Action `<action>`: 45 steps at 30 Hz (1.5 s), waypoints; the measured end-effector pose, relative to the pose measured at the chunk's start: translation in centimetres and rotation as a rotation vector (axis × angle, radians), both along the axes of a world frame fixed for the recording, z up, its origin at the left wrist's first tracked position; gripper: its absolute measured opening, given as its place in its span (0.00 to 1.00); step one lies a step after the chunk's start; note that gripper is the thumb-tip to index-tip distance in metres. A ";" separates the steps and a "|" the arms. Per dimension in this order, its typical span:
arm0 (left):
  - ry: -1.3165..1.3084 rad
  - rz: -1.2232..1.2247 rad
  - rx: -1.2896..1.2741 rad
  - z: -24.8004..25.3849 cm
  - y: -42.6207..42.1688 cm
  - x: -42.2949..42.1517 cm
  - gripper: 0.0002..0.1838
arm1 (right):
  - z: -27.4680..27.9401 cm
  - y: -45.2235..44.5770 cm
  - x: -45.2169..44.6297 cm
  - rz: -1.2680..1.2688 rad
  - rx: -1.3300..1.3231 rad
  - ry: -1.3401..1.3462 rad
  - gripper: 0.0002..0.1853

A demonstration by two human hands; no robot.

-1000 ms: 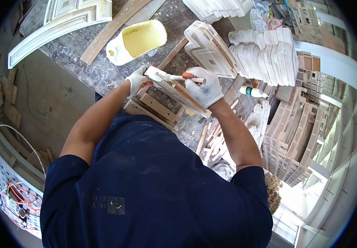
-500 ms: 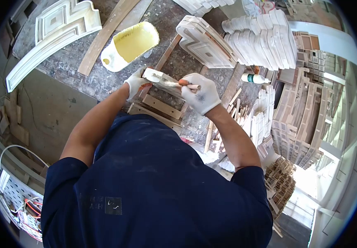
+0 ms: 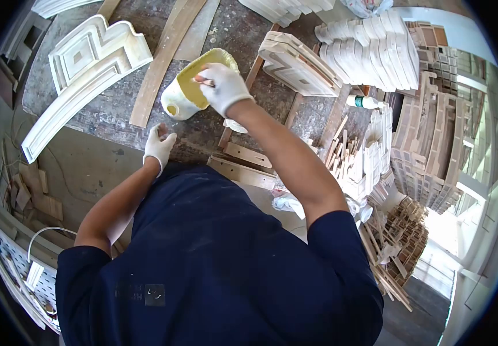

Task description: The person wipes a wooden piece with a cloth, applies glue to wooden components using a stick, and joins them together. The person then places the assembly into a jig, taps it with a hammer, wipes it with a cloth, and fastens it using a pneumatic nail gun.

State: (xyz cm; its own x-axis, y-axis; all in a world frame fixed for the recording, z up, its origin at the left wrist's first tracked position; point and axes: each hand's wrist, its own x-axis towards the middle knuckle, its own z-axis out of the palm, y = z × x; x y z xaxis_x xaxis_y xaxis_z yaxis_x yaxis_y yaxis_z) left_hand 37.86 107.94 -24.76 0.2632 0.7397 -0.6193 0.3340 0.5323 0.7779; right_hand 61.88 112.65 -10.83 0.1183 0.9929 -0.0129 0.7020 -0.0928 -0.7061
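Two gloved hands: right hand (image 3: 223, 89) over a yellow-lined tub (image 3: 185, 108), left hand (image 3: 160, 146) nearer the body.
The right's fingers are curled, though whether they grip anything I cannot tell; the left's are loosely parted. A white moulded panel (image 3: 95, 75) lies to the left hand's left; upright panels (image 3: 301, 66) stand right of the right hand.

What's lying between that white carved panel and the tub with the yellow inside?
In the head camera's view, a long brown wooden strip lies between the white carved panel and the tub, with worktop showing either side.
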 end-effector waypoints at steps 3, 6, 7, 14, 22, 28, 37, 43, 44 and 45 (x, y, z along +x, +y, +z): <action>0.002 -0.014 0.121 2.0 2.6 0.1 0.31 | -6.9 3.2 -0.9 0.236 -0.485 -0.369 0.10; 0.012 -0.218 0.022 -0.7 4.2 -1.0 0.30 | -4.8 2.4 -1.7 -0.034 -0.285 -0.118 0.10; 0.025 -0.312 -0.008 -1.8 4.3 -1.0 0.30 | -4.4 1.8 -1.5 -0.110 -0.094 -0.068 0.10; -0.188 -0.541 -0.223 -1.9 2.5 1.2 0.34 | -2.0 -2.9 0.6 -0.628 -0.131 0.341 0.07; -0.196 -0.716 -0.125 0.3 3.1 5.8 0.41 | 5.2 -19.6 8.2 -1.019 0.312 1.237 0.07; -0.246 -0.695 0.161 2.2 1.5 11.2 0.47 | 4.6 -29.8 14.4 -1.112 0.369 1.014 0.07; -0.229 -0.733 0.154 2.6 2.2 13.7 0.35 | 5.6 -22.2 8.3 -0.829 0.137 0.556 0.09; -0.225 -0.747 0.156 2.5 2.4 13.4 0.33 | 5.3 -20.3 6.5 -0.695 0.112 0.538 0.10; -0.214 -0.761 0.176 2.5 2.4 13.4 0.33 | 5.2 -21.0 7.1 -0.723 0.078 0.573 0.10; -0.205 -0.778 0.196 2.5 2.4 13.4 0.33 | 5.5 -22.0 7.7 -0.753 0.044 0.607 0.11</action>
